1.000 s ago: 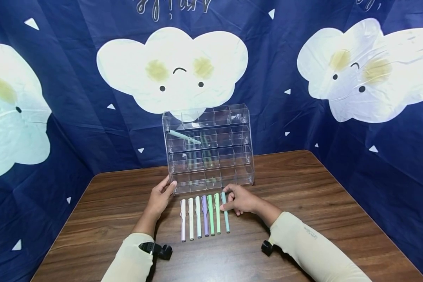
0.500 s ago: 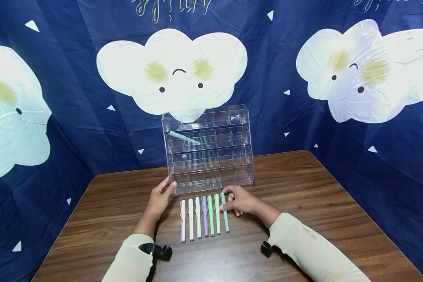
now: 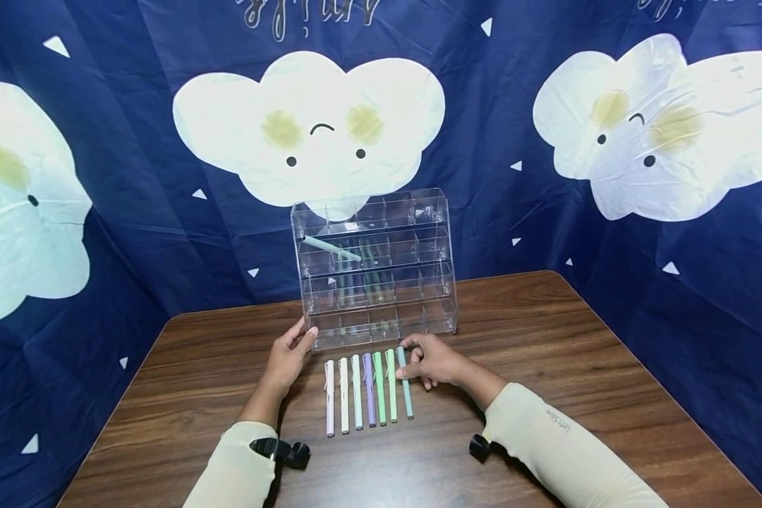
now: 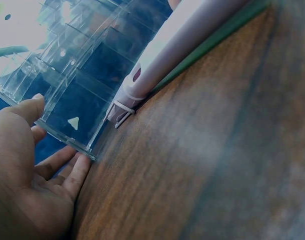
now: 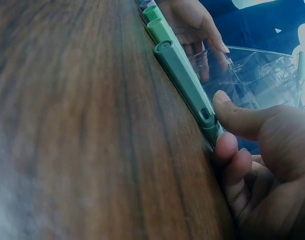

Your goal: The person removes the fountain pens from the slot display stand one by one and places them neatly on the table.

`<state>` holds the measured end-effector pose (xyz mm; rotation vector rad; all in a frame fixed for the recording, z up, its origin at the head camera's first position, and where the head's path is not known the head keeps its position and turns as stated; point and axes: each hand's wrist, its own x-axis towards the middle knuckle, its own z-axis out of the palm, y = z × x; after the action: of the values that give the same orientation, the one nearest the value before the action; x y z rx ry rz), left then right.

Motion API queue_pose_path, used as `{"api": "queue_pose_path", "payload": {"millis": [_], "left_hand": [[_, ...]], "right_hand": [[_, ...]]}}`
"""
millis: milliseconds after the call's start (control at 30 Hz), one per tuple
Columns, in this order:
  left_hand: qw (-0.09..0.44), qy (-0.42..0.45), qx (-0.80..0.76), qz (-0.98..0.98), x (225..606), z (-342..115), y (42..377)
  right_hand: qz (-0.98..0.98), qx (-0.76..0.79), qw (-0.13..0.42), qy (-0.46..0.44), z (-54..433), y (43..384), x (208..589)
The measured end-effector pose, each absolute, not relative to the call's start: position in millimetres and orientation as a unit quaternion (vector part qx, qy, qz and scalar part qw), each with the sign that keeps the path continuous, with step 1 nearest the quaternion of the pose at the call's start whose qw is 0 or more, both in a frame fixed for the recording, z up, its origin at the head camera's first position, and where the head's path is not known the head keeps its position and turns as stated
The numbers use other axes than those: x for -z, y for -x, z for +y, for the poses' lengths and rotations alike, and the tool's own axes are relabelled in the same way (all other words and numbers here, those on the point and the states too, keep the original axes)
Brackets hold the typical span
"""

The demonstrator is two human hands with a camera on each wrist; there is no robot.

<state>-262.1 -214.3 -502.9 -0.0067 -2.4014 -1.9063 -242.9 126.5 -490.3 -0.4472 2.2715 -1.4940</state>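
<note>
In the head view a clear tiered acrylic rack [image 3: 381,308] stands on the table, a pale teal pen [image 3: 331,247] slanting across an upper tier. My left hand [image 3: 288,358] grips the rack's lower left corner, thumb at the front edge and fingers round the side. A row of capped pens lies before the rack, from a pale pink pen [image 3: 330,402] through cream, pale blue, a purple pen [image 3: 370,395] and two greens. At the row's right end, my right hand [image 3: 439,361] pinches a teal pen [image 5: 185,82] near its cap end between thumb and finger; the pen lies along the wood.
The brown wooden table [image 3: 184,395] ends at a rounded back edge. Behind it hangs a dark blue curtain [image 3: 482,212] with cloud prints, close behind the rack. A black wrist camera [image 3: 298,455] sits at the left sleeve, another camera [image 3: 480,447] at the right.
</note>
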Motion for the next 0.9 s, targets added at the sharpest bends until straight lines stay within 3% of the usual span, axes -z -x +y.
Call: {"api": "queue_pose_path", "payload": {"millis": [900], "left_hand": [[0.036,0.001,0.608,-0.793,498,-214,258]], "right_hand": [[0.830,0.494,0.165,0.200,136,237,454]]}}
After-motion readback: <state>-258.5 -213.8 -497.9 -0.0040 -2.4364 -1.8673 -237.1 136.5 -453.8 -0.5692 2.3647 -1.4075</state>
